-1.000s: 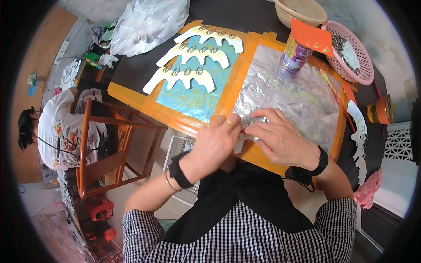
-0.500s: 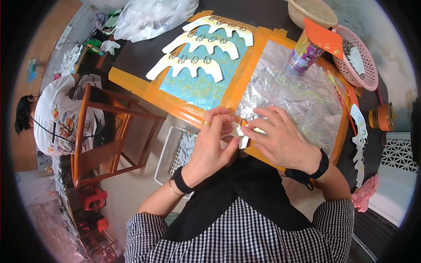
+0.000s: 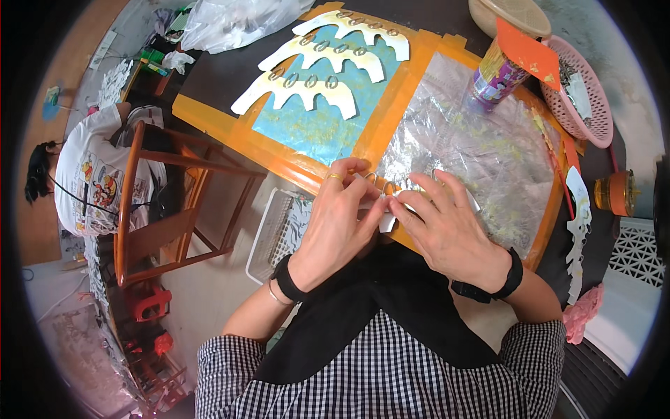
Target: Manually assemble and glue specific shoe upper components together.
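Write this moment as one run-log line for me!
left hand: pinching white piece | right hand: pinching same piece | between hands: rings | beyond: three ringed white pieces over blue sheet

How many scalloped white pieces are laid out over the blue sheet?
3: the far piece at the top, the middle piece below it, and the near piece lowest. None there looks hidden; the white piece held between left hand and right hand isn't counted.
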